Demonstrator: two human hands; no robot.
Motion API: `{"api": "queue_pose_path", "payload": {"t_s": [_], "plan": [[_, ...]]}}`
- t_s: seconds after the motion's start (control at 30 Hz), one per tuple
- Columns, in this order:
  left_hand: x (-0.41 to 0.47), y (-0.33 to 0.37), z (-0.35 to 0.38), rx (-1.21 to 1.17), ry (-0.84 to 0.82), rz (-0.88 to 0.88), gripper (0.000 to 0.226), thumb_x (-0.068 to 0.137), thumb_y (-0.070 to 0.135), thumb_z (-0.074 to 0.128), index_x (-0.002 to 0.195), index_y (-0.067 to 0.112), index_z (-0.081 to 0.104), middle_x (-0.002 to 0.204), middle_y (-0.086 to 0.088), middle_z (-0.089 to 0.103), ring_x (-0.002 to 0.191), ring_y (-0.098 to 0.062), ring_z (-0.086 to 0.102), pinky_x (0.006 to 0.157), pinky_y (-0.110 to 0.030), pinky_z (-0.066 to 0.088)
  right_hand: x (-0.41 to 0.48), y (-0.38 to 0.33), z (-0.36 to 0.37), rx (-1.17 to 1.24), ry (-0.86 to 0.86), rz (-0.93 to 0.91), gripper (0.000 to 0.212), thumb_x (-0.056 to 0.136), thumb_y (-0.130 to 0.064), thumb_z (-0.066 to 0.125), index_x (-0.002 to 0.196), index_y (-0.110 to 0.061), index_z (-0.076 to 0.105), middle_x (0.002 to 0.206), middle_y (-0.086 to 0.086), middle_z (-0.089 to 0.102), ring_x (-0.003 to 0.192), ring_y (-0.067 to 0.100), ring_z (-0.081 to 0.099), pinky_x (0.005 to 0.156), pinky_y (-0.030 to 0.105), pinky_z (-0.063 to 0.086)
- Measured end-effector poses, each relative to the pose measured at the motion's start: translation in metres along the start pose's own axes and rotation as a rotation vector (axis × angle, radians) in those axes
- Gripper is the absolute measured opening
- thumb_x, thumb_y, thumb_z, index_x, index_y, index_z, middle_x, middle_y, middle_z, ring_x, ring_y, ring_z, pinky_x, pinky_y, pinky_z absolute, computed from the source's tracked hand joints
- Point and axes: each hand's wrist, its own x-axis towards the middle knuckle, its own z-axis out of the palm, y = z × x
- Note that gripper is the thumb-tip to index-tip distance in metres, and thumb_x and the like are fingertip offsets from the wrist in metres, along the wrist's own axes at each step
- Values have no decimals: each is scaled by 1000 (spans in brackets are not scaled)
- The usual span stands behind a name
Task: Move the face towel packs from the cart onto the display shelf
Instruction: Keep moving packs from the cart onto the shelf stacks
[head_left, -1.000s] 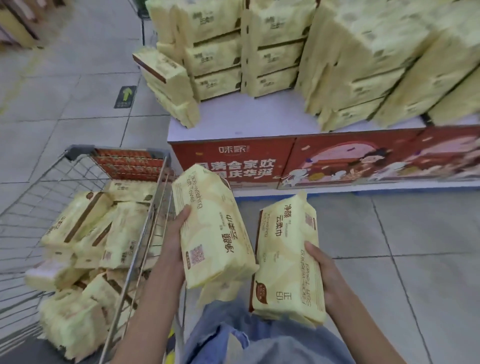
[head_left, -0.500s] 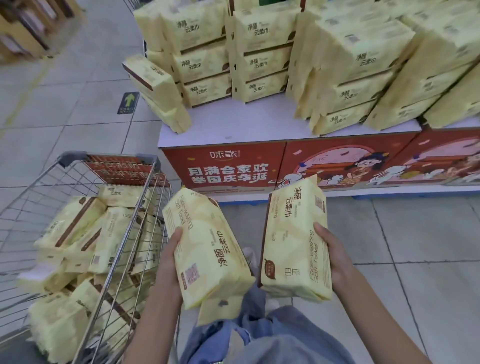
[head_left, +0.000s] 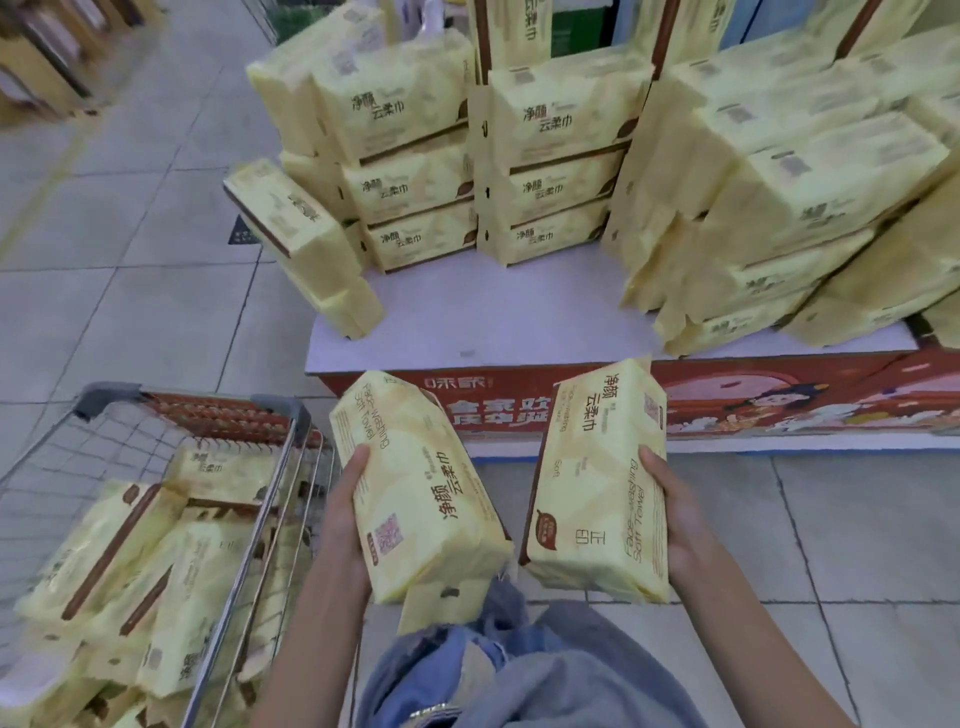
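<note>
My left hand (head_left: 345, 525) grips a yellow face towel pack (head_left: 415, 488) by its left side, tilted. A second yellow pack (head_left: 597, 478) stands nearly upright in my right hand (head_left: 675, 514), which holds its right side. Both packs hover over the floor just in front of the display shelf (head_left: 493, 322), whose white top has a bare patch in the front middle. The wire cart (head_left: 291, 457) stands at the lower left, holding several more yellow packs (head_left: 156, 561).
Tall stacks of yellow packs fill the shelf's back (head_left: 550, 156) and right side (head_left: 805, 208). A few packs lean over the shelf's left corner (head_left: 306, 239). A red printed panel (head_left: 753, 400) fronts the shelf. Tiled floor stretches left and right.
I have come closer to the shelf. Both hands carried their packs forward and up toward its front edge, and the shelf top now fills more of the view.
</note>
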Motion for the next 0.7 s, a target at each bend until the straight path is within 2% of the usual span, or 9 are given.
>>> {"api": "queue_pose_path", "payload": {"t_s": [0.07, 0.17, 0.33, 0.5, 0.6, 0.7], "plan": [[20, 18, 16, 43, -25, -23, 39, 79, 38, 60, 107, 12, 65, 90, -13, 74, 71, -31, 72, 54, -41, 57, 12, -11, 5, 12, 2, 1, 87, 15, -20, 97, 96, -6, 70, 87, 18, 73, 71, 33, 71, 55, 46, 57], [49, 43, 42, 136, -14, -44, 35, 78, 37, 63, 101, 11, 67, 87, -13, 75, 67, -30, 72, 51, -40, 56, 27, -25, 6, 28, 2, -3, 87, 15, -21, 97, 97, -6, 70, 86, 17, 73, 70, 32, 71, 57, 45, 58], [107, 82, 93, 348, -57, -70, 42, 69, 32, 68, 105, 10, 67, 90, -14, 74, 72, -30, 72, 55, -39, 57, 52, -51, 6, 48, -3, 10, 70, 19, -22, 97, 84, -6, 78, 87, 18, 73, 71, 32, 72, 56, 43, 58], [175, 111, 145, 673, -96, -170, 36, 67, 34, 68, 94, 9, 69, 84, -12, 75, 68, -24, 72, 52, -32, 56, 86, -84, 5, 32, 30, 66, 77, 21, -21, 98, 93, -5, 75, 94, 19, 72, 77, 33, 72, 60, 44, 58], [216, 113, 170, 889, -132, -234, 36, 69, 35, 66, 94, 10, 66, 80, -8, 75, 66, -20, 72, 50, -27, 55, 104, -105, 2, 25, 40, 89, 69, 23, -23, 98, 86, -7, 78, 93, 17, 73, 78, 31, 72, 59, 40, 58], [255, 107, 187, 1091, -196, -308, 40, 69, 36, 66, 101, 12, 64, 86, -6, 75, 71, -19, 72, 57, -27, 56, 120, -122, -2, 21, 60, 127, 67, 23, -25, 97, 85, -7, 78, 92, 17, 73, 78, 30, 72, 59, 39, 58]]}}
